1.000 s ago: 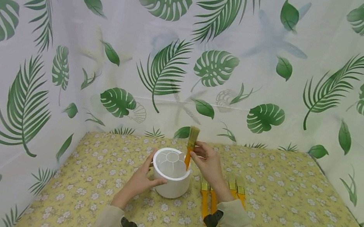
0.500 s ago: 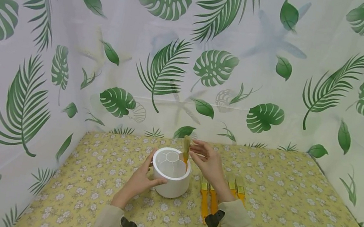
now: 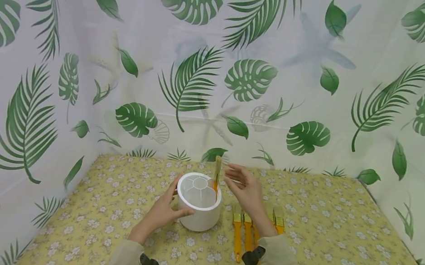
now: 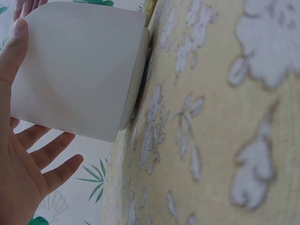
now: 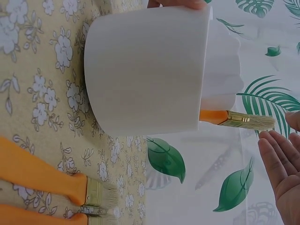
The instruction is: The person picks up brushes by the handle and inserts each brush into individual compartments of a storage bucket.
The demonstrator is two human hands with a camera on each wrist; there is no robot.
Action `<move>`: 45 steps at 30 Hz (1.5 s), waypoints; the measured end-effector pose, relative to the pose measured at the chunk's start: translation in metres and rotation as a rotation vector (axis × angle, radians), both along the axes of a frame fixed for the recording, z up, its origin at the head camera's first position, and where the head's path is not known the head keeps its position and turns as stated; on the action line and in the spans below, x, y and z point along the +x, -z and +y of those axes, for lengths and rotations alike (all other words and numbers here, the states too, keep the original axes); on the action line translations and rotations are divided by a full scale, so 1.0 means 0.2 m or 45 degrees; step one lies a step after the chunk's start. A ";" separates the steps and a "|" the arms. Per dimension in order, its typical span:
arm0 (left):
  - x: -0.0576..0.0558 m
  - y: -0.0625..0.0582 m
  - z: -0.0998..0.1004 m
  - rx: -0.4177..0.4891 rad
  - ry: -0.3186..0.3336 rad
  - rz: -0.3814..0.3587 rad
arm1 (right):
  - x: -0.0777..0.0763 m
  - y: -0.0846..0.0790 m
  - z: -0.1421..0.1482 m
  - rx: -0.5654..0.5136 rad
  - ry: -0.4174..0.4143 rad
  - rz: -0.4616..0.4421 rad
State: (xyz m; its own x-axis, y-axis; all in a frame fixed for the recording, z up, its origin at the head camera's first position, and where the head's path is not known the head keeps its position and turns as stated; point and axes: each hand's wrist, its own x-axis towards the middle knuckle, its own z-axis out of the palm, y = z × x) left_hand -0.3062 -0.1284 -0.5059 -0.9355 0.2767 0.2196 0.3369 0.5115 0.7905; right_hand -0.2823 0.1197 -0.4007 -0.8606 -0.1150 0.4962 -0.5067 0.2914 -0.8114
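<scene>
A white round organizer pot (image 3: 199,220) with a divided, spoked insert stands upright on the tablecloth. My left hand (image 3: 162,211) grips its left side, thumb on the near wall and fingers behind; the left wrist view shows thumb and fingers about the pot (image 4: 79,70). A paintbrush (image 3: 217,172) with an orange handle stands in the pot at its right edge, bristles up. Beside those bristles my right hand (image 3: 246,195) hovers with fingers extended, holding nothing. In the right wrist view a small gap parts the fingertips from the brush (image 5: 236,119). The lower handle is hidden inside the pot.
Several more orange-handled paintbrushes (image 3: 237,237) lie right of the pot, bristles away from me, partly under my right forearm. A yellow floral tablecloth (image 3: 328,241) covers the table. A white leaf-print curtain (image 3: 200,103) stands behind and at both sides.
My right hand held the brush, lowered it into the pot, let go and drew slightly right. The brush now stands by itself. My left hand stays on the pot.
</scene>
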 end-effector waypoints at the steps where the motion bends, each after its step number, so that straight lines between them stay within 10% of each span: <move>1: 0.00 0.00 0.00 -0.002 -0.001 -0.001 | 0.00 0.00 0.00 -0.005 -0.003 0.000; 45: 0.01 -0.01 0.00 0.008 -0.003 0.001 | 0.01 0.13 0.18 -0.026 0.071 0.066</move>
State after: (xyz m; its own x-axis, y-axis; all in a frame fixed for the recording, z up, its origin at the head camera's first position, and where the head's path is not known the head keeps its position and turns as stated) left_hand -0.3046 -0.1276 -0.5040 -0.9359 0.2733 0.2222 0.3365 0.5075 0.7932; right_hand -0.2797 0.1563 -0.4272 -0.8386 -0.0571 0.5418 -0.5315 0.3042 -0.7905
